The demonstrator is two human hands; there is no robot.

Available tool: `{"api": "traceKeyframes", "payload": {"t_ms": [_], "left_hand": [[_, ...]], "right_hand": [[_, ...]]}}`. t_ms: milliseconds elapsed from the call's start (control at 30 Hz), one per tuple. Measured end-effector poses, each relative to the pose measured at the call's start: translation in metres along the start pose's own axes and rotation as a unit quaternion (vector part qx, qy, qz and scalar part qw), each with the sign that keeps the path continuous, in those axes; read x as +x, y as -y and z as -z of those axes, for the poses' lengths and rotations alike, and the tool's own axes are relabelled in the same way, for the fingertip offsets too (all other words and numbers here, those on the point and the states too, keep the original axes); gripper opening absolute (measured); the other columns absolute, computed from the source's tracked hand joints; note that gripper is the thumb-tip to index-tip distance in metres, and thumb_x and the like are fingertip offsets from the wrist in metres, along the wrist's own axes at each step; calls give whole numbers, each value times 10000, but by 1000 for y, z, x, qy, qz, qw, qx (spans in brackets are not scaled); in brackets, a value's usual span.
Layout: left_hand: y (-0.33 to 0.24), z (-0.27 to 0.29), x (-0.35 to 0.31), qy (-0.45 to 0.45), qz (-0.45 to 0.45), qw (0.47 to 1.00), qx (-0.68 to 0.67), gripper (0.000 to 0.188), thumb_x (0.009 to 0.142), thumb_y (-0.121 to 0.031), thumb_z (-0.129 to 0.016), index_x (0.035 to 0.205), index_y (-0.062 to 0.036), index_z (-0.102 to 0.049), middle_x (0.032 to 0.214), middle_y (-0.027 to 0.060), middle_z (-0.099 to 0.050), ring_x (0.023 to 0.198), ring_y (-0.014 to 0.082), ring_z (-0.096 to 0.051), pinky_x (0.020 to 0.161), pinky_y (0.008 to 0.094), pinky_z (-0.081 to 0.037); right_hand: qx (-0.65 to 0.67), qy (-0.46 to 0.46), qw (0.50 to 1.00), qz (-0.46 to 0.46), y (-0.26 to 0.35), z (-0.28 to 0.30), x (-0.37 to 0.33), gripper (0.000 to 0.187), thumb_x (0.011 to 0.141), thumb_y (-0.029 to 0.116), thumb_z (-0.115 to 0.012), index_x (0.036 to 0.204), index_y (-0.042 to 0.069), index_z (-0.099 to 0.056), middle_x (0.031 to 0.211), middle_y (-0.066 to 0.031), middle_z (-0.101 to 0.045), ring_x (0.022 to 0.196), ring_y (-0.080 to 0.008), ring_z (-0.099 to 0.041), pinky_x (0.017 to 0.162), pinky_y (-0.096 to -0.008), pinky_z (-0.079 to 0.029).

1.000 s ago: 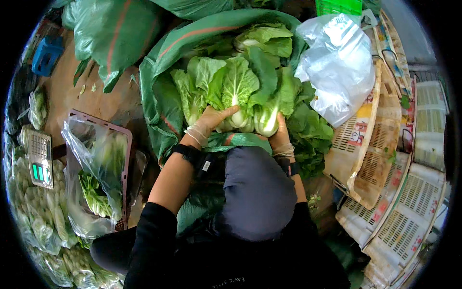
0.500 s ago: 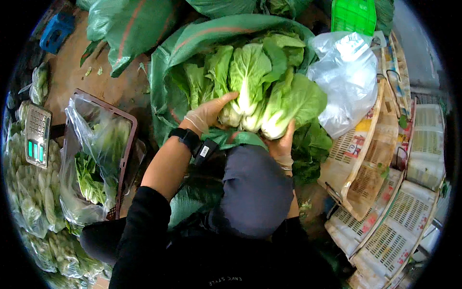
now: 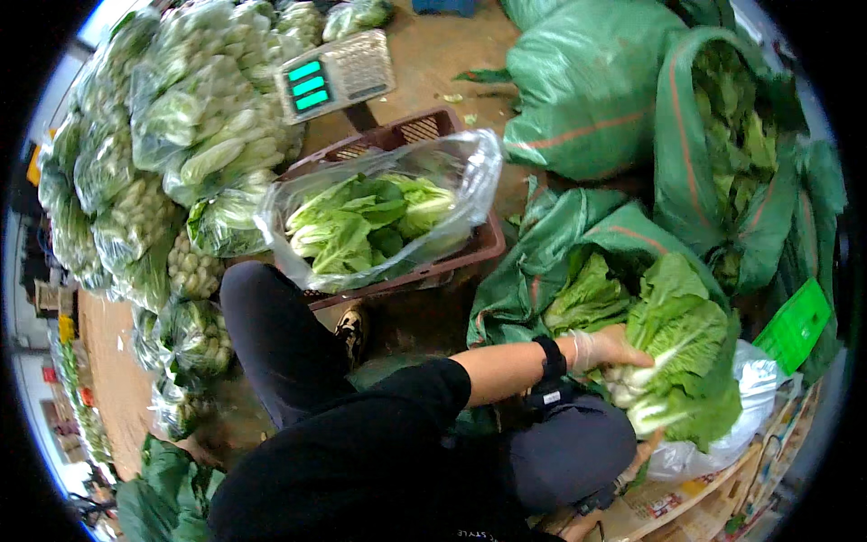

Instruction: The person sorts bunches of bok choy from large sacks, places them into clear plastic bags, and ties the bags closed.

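My left hand point(image 3: 616, 349), in a thin clear glove, grips the white stalks of a bunch of leafy greens point(image 3: 677, 339). Close to my knee, my right hand point(image 3: 647, 449) is at the lower side of the same bunch; its fingers show only in part. Beneath and behind the bunch is an opened green woven sack point(image 3: 510, 294), with more leafy greens point(image 3: 587, 298) at its mouth. To the left, a clear plastic bag point(image 3: 483, 172) lines a brown crate point(image 3: 494, 242), with loose leafy greens point(image 3: 361, 221) inside.
A scale point(image 3: 359, 65) with a lit display stands behind the crate. Bagged vegetables point(image 3: 208, 117) are piled at left. Full green sacks point(image 3: 587, 108) stand at the far right, near a bright green basket point(image 3: 795, 327) and a whitish plastic bag point(image 3: 754, 388).
My view has swung left, bringing the crate, scale and bagged pile toward the middle. Both hands and the gripped greens now appear farther right, with the bunch tilted.
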State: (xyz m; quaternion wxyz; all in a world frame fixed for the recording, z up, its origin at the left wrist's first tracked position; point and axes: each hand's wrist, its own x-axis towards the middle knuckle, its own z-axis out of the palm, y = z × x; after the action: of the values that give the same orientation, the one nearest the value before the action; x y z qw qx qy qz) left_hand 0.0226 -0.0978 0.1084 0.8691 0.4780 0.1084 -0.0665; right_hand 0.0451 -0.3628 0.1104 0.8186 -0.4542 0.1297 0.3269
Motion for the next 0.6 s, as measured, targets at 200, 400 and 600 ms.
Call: {"api": "traceKeyframes", "payload": {"t_ms": [200,400,600], "left_hand": [[-134,-39,-97,-95,-345,930,-88,682,633,-179,-757,1213,1,-448,1150,62,-540,1008,144,-489,902,296,-396],[-92,61,-223,-348,-417,700,464,413,809,-116,-477,1222,-93,-493,1010,69,-615,921,254,-588,848,340,-434],[-65,128,-238,-525,-231,808,-137,463,873,-348,-517,1209,-34,-472,1113,106,-546,1019,253,-505,899,334,-400]], "right_hand": [[-83,117,954,264,95,-70,16,533,832,331,-522,1264,43,-401,1236,-125,-476,1104,-300,-477,936,-441,-400],[-482,193,796,312,51,-289,-17,456,798,267,-583,1162,10,-491,1064,-154,-564,948,-256,-532,856,-363,-412],[-737,452,455,213,-81,-496,71,462,745,264,-633,1111,-2,-537,995,-127,-608,874,-199,-539,802,-325,-416]]}}
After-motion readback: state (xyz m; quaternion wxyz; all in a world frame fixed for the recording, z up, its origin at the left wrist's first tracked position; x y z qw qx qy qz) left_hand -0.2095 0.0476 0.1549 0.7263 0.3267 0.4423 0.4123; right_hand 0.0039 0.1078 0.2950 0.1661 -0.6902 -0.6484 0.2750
